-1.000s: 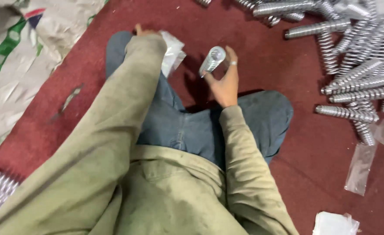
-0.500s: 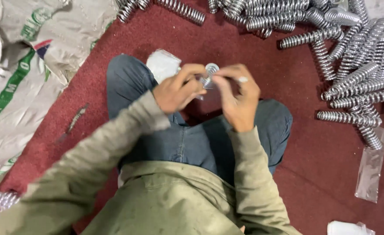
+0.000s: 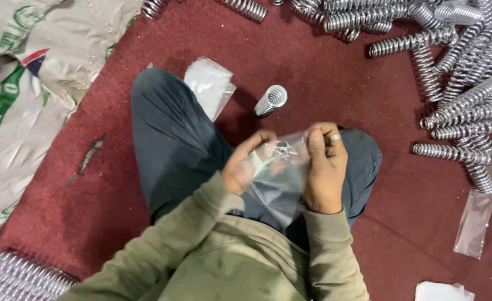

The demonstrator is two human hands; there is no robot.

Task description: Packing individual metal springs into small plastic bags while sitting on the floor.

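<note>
Floor [image 3: 402,223]: dark red carpet, seen from above, carrying everything in view.
Sacks [image 3: 28,83]: crumpled woven bags with green and red print, spread over the left edge of the carpet.
Spring pile [image 3: 458,72]: many shiny metal coil springs, heaped across the upper right, well apart from both hands.
Legs [image 3: 173,145]: folded in dark blue trousers, knees pointing up the frame; olive sleeves reaching forward over them.
Clear bag [image 3: 276,178]: thin transparent plastic pouch, held over the lap between both hands, mouth uppermost, body hanging down toward the torso.
Left hand [image 3: 246,164]: closed on the bag's left edge, thumb and fingertips pinching the film near its mouth.
Right hand [image 3: 325,167]: closed on the bag's right edge, ring on one finger, thumb pressed onto the plastic at the top.
Bag stack [image 3: 210,83]: small pile of flat clear pouches lying against the left knee.
Single spring [image 3: 270,101]: short silver coil on the carpet just beyond the hands, between the knees; long axis running diagonally from lower left to upper right, round end facing up and right.
Key relation: spring lying straight ahead of the bag's mouth, near both hands, about midway between the two, slightly nearer the left hand.
Loose pouch [image 3: 476,217]: empty clear sleeve on the carpet at the right, below the pile.
</note>
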